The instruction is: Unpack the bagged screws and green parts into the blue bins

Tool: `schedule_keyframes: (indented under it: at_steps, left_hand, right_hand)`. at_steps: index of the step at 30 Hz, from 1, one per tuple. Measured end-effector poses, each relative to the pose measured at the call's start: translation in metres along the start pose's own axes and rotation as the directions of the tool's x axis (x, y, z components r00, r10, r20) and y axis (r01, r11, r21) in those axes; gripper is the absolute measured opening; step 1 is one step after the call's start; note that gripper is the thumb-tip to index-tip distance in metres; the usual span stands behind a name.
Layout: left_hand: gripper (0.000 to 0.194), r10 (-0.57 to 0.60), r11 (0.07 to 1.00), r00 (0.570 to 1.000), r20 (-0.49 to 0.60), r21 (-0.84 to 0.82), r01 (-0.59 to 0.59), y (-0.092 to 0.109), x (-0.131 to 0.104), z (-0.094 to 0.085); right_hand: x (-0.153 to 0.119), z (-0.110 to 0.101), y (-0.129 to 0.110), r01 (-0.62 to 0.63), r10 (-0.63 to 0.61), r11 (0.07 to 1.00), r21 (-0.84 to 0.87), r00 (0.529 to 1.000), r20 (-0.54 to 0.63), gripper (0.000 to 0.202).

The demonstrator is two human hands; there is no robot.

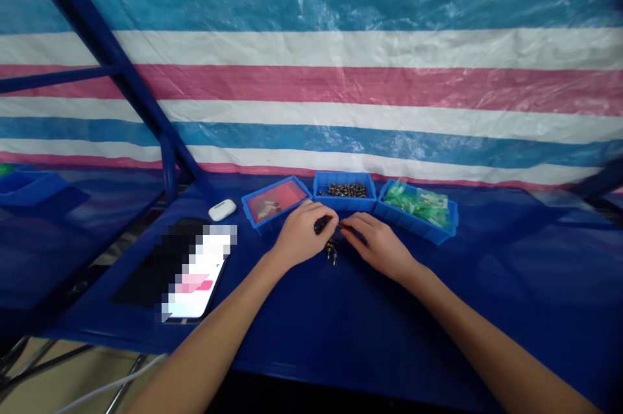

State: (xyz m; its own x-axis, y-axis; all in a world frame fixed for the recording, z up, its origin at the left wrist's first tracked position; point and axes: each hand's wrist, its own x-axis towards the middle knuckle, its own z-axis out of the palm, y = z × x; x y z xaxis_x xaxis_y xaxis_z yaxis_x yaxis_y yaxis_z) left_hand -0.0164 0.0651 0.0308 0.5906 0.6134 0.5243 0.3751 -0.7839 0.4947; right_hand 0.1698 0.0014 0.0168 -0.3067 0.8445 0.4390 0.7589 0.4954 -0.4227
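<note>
My left hand is closed in a pinch, thumb against forefinger, just in front of the bins. Facing it, my right hand has its fingertips pinched together, almost meeting the left ones. Whatever lies between the fingertips is too small to make out. Several small brass-and-dark metal pieces lie on the blue tabletop under the hands, partly hidden by the left thumb. Behind them stands a middle blue bin with many similar small metal parts in it.
A left blue bin holds small pieces on a reddish sheet. The right blue bin holds green plastic packets. A white earbud case and a lit phone lie left. Striped sheeting hangs behind; a blue frame post slants left.
</note>
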Motion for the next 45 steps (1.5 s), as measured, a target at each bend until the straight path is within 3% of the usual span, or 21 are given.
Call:
schedule_keyframes:
  at_steps: [2, 5, 9, 11, 13, 16, 21, 25, 31, 34, 38, 41, 45]
  left_hand:
    - [0.016, -0.046, 0.999, 0.994, -0.1, 0.021, 0.048, 0.0, 0.001, -0.004]
    - [0.02, -0.123, 0.986, 0.971, -0.206, 0.084, 0.142, -0.003, 0.001, -0.009]
    - [0.027, -0.149, 0.974, 0.961, -0.234, 0.133, 0.184, -0.007, 0.001, -0.009]
    - [0.028, -0.143, 0.973, 0.963, -0.229, 0.148, 0.18, -0.006, 0.001, -0.008]
    - [0.027, -0.132, 0.973, 0.967, -0.22, 0.158, 0.169, -0.003, 0.0, -0.006]
    - [0.026, -0.126, 0.971, 0.969, -0.213, 0.173, 0.164, -0.001, 0.0, -0.005]
    - [0.028, -0.139, 0.968, 0.968, -0.207, 0.177, 0.177, -0.001, -0.001, -0.006]
    - [0.028, -0.146, 0.967, 0.967, -0.208, 0.177, 0.184, -0.001, -0.001, -0.006]
    - [0.027, -0.137, 0.969, 0.971, -0.197, 0.177, 0.173, 0.0, -0.001, -0.006]
    - [0.026, -0.128, 0.973, 0.975, -0.183, 0.166, 0.159, 0.0, -0.001, -0.005]
    - [0.021, -0.114, 0.987, 0.99, -0.088, 0.107, 0.123, 0.0, -0.001, -0.003]
    - [0.016, -0.067, 0.997, 0.998, 0.015, 0.027, 0.067, 0.001, -0.002, 0.001]
    - [0.014, -0.048, 0.998, 0.997, 0.062, -0.039, 0.05, 0.002, -0.003, 0.008]
  right_hand:
    - [0.012, -0.01, 0.005, 0.009, -0.01, 1.0, -0.022, 0.998, -0.066, 0.021]
    - [0.032, -0.029, 0.019, -0.139, 0.103, 0.98, -0.143, 0.967, -0.234, 0.028]
    - [0.037, -0.037, 0.028, -0.25, 0.195, 0.943, -0.221, 0.951, -0.242, 0.042]
    - [0.029, -0.029, 0.023, -0.189, 0.161, 0.965, -0.18, 0.974, -0.159, 0.032]
    - [0.019, -0.018, 0.015, -0.071, 0.071, 0.993, -0.096, 0.997, -0.003, 0.021]
    - [0.008, -0.004, 0.005, 0.035, -0.033, 0.999, -0.009, 0.985, 0.172, 0.019]
    - [0.006, 0.002, 0.002, 0.131, -0.128, 0.991, 0.007, 0.954, 0.272, 0.021]
    - [0.007, -0.001, 0.001, 0.107, -0.096, 0.994, -0.024, 0.956, 0.278, 0.015]
    - [0.003, -0.004, 0.006, 0.034, -0.039, 0.999, 0.03, 0.981, 0.192, 0.023]
    - [0.001, -0.007, 0.011, -0.156, 0.146, 0.967, 0.201, 0.987, 0.063, 0.016]
    - [0.001, -0.007, 0.012, -0.333, 0.379, 0.811, 0.481, 0.925, 0.001, 0.018]
    - [0.001, -0.004, 0.011, -0.319, 0.416, 0.74, 0.592, 0.909, -0.029, 0.021]
    - [-0.001, 0.0, 0.009, -0.267, 0.386, 0.732, 0.627, 0.921, -0.058, 0.019]
